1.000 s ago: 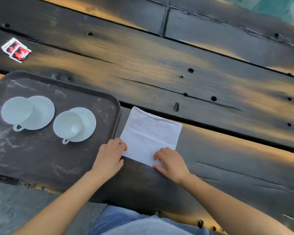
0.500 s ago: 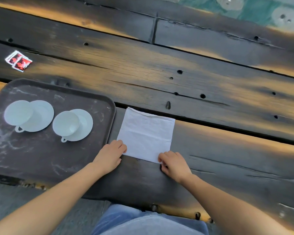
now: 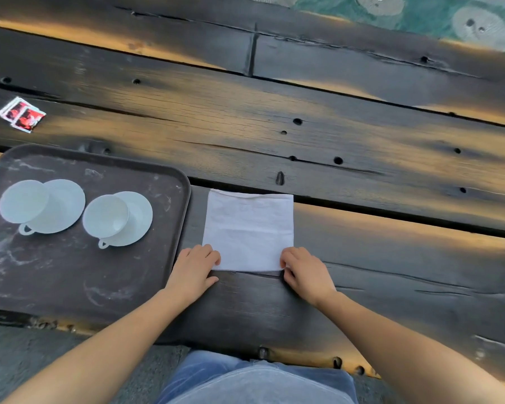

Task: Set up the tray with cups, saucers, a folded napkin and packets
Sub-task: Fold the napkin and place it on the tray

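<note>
A white napkin lies flat and square on the dark wooden table, just right of a dark tray. My left hand pinches its near left corner and my right hand pinches its near right corner. On the tray stand two white cups, each on a white saucer: the left cup on the left saucer, and the right cup on the right saucer. Two red and white packets lie on the table beyond the tray, at the far left.
The table is made of dark, cracked planks with holes and gaps. Its near edge runs just in front of my lap, and the tray overhangs it slightly at the left. A green patterned floor shows beyond the far edge.
The napkin has turned from tilted to square with the table edge. My right hand slid from the middle of its near edge to the near right corner. My left hand stayed at the left corner.
</note>
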